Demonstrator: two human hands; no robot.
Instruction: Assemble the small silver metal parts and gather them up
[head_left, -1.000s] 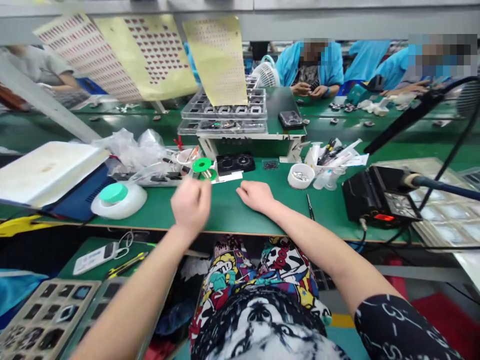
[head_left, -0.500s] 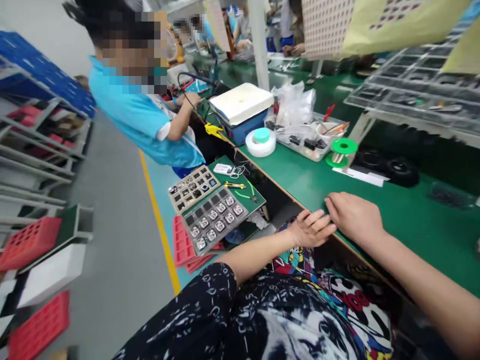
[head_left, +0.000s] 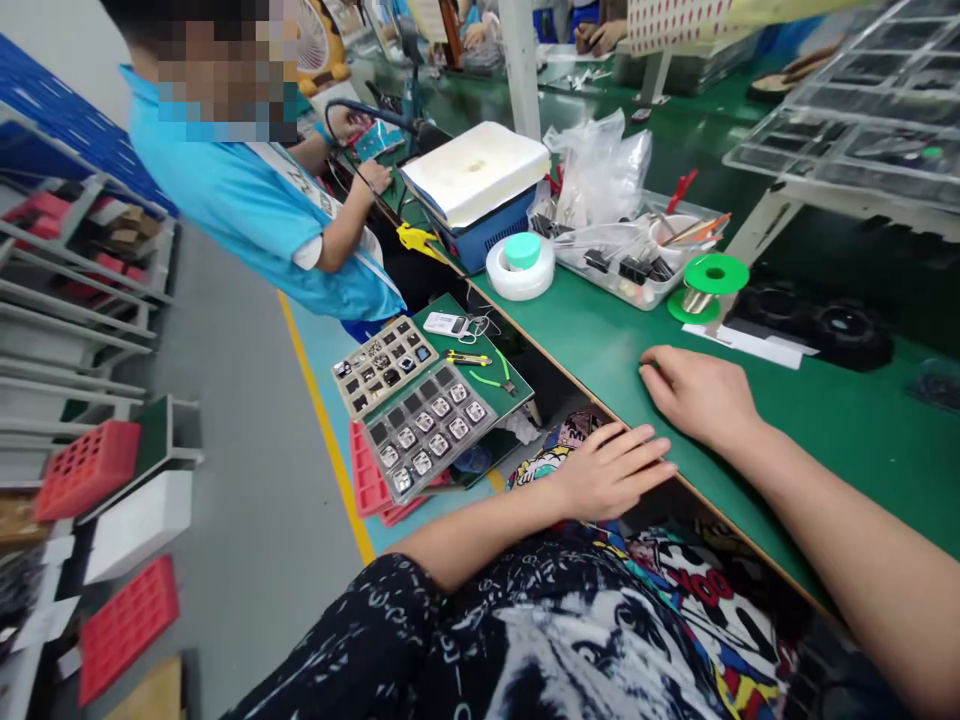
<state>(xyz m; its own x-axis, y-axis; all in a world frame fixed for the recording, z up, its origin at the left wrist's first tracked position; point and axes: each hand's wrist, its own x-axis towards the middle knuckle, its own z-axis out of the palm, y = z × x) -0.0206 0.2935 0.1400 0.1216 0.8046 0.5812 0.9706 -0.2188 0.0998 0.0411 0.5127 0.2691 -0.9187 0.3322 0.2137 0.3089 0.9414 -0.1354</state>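
Note:
My left hand [head_left: 611, 472] is open, palm down, its fingers spread at the wooden front edge of the green workbench [head_left: 600, 345]. Nothing shows in it. My right hand [head_left: 701, 395] rests on the bench top, fingers curled in loosely, with no object visible at the thumb and forefinger; its underside is hidden. Beyond it stands a green spool of wire [head_left: 705, 287] beside white paper strips [head_left: 757, 345]. To my left, a clear tray of small square parts [head_left: 431, 428] and a beige tray of dark parts [head_left: 384, 367] lie on a small side table.
Cutters with green handles [head_left: 495, 375] lie on the side table near a yellow tool [head_left: 466, 357]. Tape rolls [head_left: 520, 275], a blue box [head_left: 480, 235] and a bin of bagged parts [head_left: 637, 265] line the bench. A co-worker in blue [head_left: 255, 210] works at left.
My right hand has shifted away from my left hand, farther onto the bench, and a gap now separates them. The left hand has turned flatter, palm down. The camera view has shifted slightly.

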